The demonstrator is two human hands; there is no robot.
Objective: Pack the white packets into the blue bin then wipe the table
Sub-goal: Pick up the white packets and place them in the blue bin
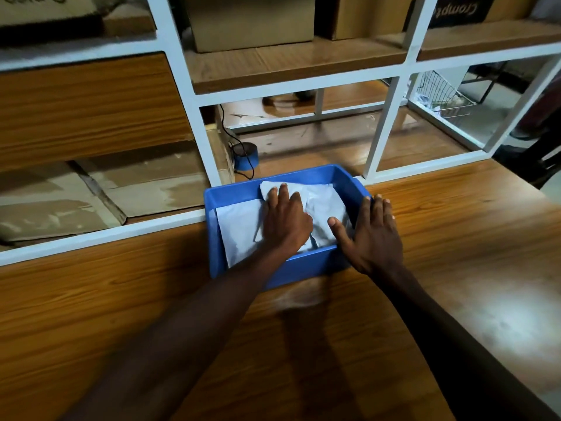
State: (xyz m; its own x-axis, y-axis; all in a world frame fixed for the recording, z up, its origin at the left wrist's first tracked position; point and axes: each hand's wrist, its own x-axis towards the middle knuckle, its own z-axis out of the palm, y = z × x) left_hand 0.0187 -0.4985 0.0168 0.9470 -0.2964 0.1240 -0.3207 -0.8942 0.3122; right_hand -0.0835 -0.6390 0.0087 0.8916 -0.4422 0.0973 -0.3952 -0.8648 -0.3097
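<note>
White packets (239, 229) lay flat inside the blue bin (212, 235) on the wooden table (455, 238), directly beneath the left hand (285, 220), its fingers spread and pressing down, while the right hand (372, 235) rested open-fingered against the bin's right wall.

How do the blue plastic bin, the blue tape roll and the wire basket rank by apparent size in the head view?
1. Blue plastic bin, clearly largest.
2. Wire basket, though it is farther away.
3. Blue tape roll.
</note>
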